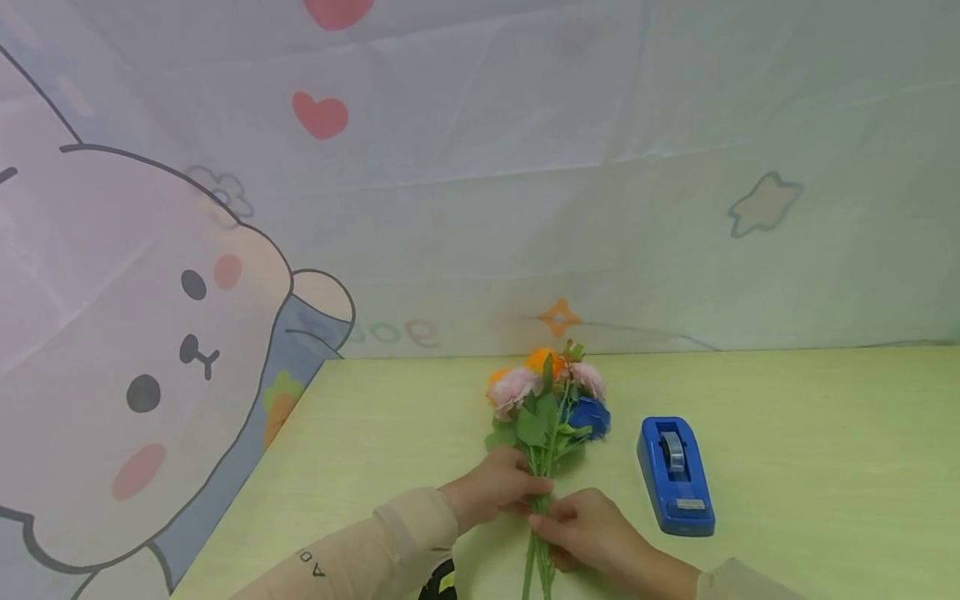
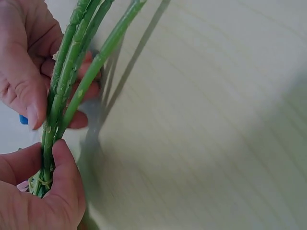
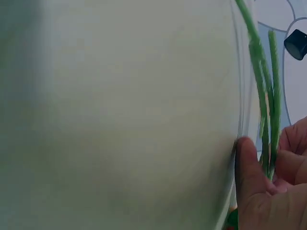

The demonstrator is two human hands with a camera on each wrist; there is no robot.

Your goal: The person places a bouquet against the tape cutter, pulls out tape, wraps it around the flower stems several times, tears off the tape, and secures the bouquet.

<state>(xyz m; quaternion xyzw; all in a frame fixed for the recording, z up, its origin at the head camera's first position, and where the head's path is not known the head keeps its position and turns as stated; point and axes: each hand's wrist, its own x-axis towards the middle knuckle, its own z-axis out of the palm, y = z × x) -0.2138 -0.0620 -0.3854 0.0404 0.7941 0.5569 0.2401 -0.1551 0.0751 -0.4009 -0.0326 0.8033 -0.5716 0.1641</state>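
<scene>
Well, both hands are busy with one bunch of flowers (image 1: 536, 421), which is low in the head view, a little right of the middle. Its pink, orange and blue blooms are at the top, and its green stems (image 2: 67, 76) run down to the bottom edge. The left hand (image 1: 502, 483) is nearly closed, pinching the stems just under the leaves with its thumb and a finger. The right hand (image 1: 596, 527) grips the stems just below, with its thumb on one side and its bent fingers behind them. In the left wrist view, the left hand is at the lower left and the right hand is just above it. A blue tape holder (image 1: 693, 475) sits on the yellow-green surface (image 1: 817, 467) at the lower right of the head view, apart from both hands.
</scene>
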